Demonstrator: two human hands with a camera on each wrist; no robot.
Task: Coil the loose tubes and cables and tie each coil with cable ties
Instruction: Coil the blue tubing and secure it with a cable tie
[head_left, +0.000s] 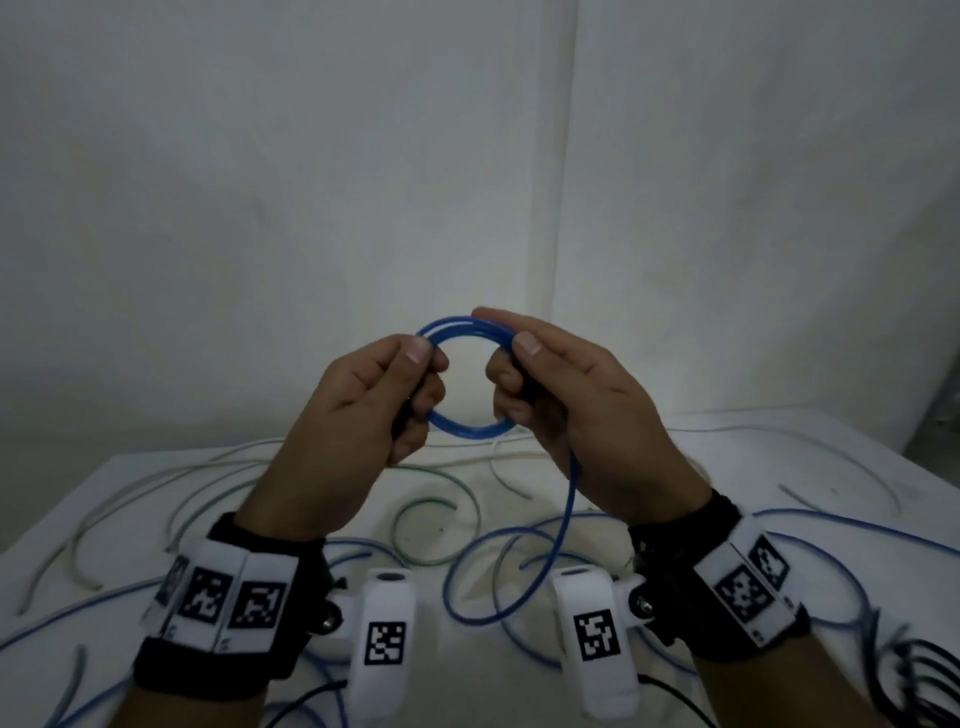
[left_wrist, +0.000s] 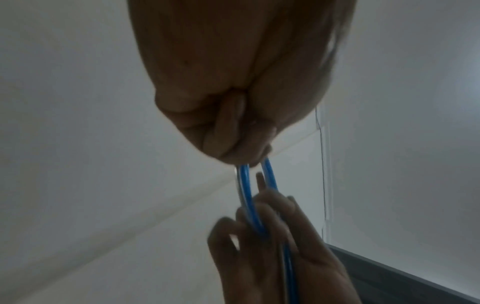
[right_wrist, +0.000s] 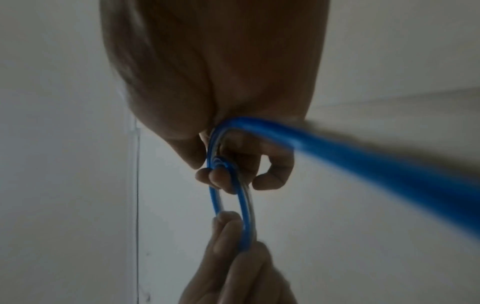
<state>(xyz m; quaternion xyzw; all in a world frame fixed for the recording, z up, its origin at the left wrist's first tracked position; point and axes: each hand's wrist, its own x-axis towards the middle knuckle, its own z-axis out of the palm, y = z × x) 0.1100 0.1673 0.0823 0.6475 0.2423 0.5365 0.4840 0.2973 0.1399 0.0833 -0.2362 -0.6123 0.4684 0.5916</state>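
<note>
A small coil of blue tube (head_left: 462, 335) is held up in front of the wall, above the white table (head_left: 883, 483). My left hand (head_left: 410, 384) pinches its left side between thumb and curled fingers. My right hand (head_left: 511, 364) grips its right side, thumb on top. The loose blue tail (head_left: 563, 525) runs down from the right palm to the table. In the left wrist view the blue coil (left_wrist: 245, 185) spans between both hands. In the right wrist view the coil (right_wrist: 245, 216) hangs below my curled fingers (right_wrist: 221, 179) and the tail (right_wrist: 363, 164) sweeps off right, blurred.
Loose tubes sprawl over the table: white ones (head_left: 519, 452) at the back, a greenish one (head_left: 415, 519) in the middle, blue ones (head_left: 857, 525) at the front and right. Black cable loops (head_left: 919, 670) lie at the right front corner. A white wall stands close behind.
</note>
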